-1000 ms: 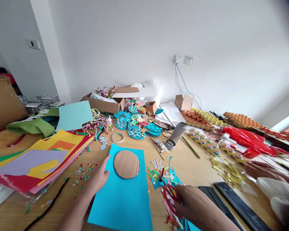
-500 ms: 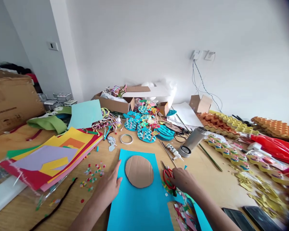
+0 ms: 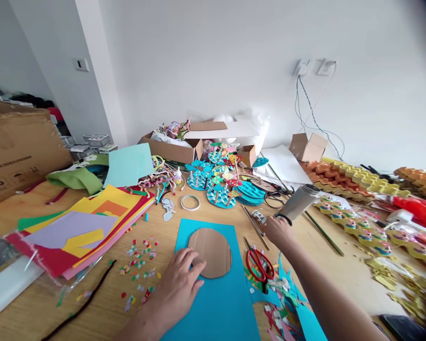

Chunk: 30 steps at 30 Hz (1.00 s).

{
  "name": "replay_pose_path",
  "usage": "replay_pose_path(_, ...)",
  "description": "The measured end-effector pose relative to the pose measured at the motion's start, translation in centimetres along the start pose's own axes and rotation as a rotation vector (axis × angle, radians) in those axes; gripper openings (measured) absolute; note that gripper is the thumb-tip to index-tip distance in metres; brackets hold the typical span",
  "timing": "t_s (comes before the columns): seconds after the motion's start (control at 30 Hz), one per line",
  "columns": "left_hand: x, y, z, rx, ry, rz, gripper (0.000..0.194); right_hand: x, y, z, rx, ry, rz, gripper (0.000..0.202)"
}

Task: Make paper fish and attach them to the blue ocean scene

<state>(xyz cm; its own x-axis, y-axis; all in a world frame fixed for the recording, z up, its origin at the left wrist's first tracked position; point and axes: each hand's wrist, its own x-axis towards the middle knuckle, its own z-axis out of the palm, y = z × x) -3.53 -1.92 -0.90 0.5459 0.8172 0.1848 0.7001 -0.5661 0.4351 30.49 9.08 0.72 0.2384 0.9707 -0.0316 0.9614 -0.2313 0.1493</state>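
Note:
A round brown cardboard disc (image 3: 213,253) lies on a blue sheet (image 3: 216,308). My left hand (image 3: 181,282) rests with spread fingers on the disc's left edge and the sheet. Farther right, my right hand (image 3: 279,229) is closed at the white glue bottle (image 3: 258,217) and a dark-rimmed tape roll (image 3: 283,219); its fingertips are hidden, so what it grips is unclear. Red-handled scissors (image 3: 259,265) lie right of the sheet, on paper scraps. Thin sticks (image 3: 254,222) lie beside the bottle.
Coloured paper sheets (image 3: 71,229) are stacked at left, near paper bits and a dark pipe cleaner (image 3: 88,300). Behind the blue sheet are a tape ring (image 3: 190,202) and blue crafts (image 3: 220,194). A metal cylinder (image 3: 300,202) and egg cartons (image 3: 341,180) stand right.
My left hand has moved right onto the disc. My right hand has left the scissors and reached up to the glue bottle and tape roll. The view has shifted slightly.

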Motion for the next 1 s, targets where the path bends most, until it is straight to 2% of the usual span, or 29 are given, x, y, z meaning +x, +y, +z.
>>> replay_pose_path(0.13,-0.2,0.2,0.5,0.030,-0.051,0.042,0.041,0.5,0.4,0.6,0.042,-0.047,0.028,0.019)
replay_pose_path(0.3,-0.3,-0.1,0.9,0.049,-0.047,0.061,0.039,1.1,0.6,0.8,0.162,-0.099,0.117,0.029)
replay_pose_path(0.37,-0.3,-0.1,0.9,0.046,-0.052,0.058,0.037,1.2,0.6,0.6,0.239,-0.086,0.148,0.028)
replay_pose_path(0.47,-0.4,-0.1,0.7,0.043,-0.067,0.048,0.036,0.9,0.5,-0.4,0.390,-0.025,0.199,0.023)
replay_pose_path(0.6,-0.3,0.2,0.3,0.036,-0.070,0.045,0.034,-0.4,-0.6,-2.9,0.694,0.069,0.223,0.033)
replay_pose_path(0.67,-0.4,0.4,0.2,0.036,-0.072,0.041,0.034,-1.5,-2.3,-4.0,0.906,0.106,0.167,0.036)
replay_pose_path(0.77,-0.5,0.4,0.2,0.029,-0.062,0.040,0.036,-3.3,-6.8,-4.7,1.221,0.148,0.017,0.042)
replay_pose_path(0.9,-0.7,0.4,0.2,0.028,-0.038,0.058,0.035,-5.2,-13.6,-3.6,1.425,0.157,-0.099,0.046)
replay_pose_path(1.0,-0.7,0.6,0.0,0.036,-0.027,0.064,0.033,-6.2,-17.0,-2.1,1.451,0.172,-0.129,0.044)
